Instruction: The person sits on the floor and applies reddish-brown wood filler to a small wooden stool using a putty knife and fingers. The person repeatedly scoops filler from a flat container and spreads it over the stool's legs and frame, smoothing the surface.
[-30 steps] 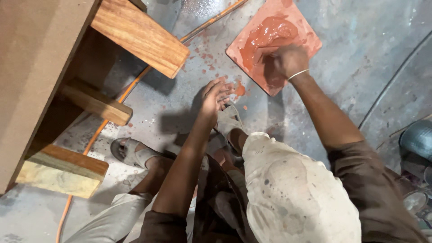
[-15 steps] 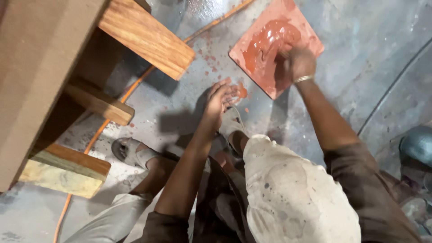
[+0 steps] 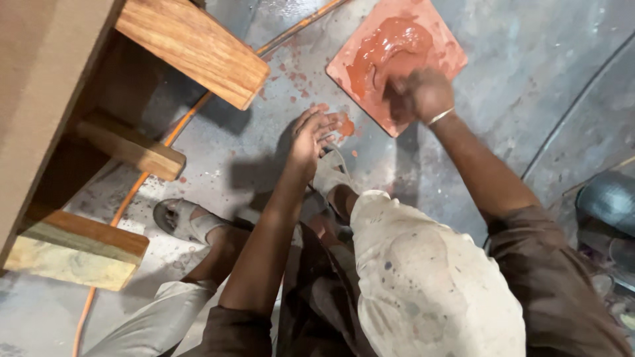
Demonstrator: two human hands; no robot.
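- Right hand (image 3: 420,92): arm stretched far and right, wrist bent down, hand blurred. Pressed onto the near edge of the red square tile (image 3: 430,39), in the wet reddish paste (image 3: 383,49) on it. Fingers look curled in; can't tell whether they hold anything.
- Thin metal bangle (image 3: 440,116) on that wrist.
- Left hand (image 3: 314,135): forearm runs up the middle of the view, palm down, fingers spread and loose, holding nothing. Hovers at or on the grey floor (image 3: 529,79), contact unclear, just left of the tile's near corner, beside paste smears.
- Tile lies flat on the floor, far right of centre.
- Sandalled foot (image 3: 182,221) near left; wooden frame (image 3: 192,46) far left; orange cable (image 3: 132,198) runs beneath it.
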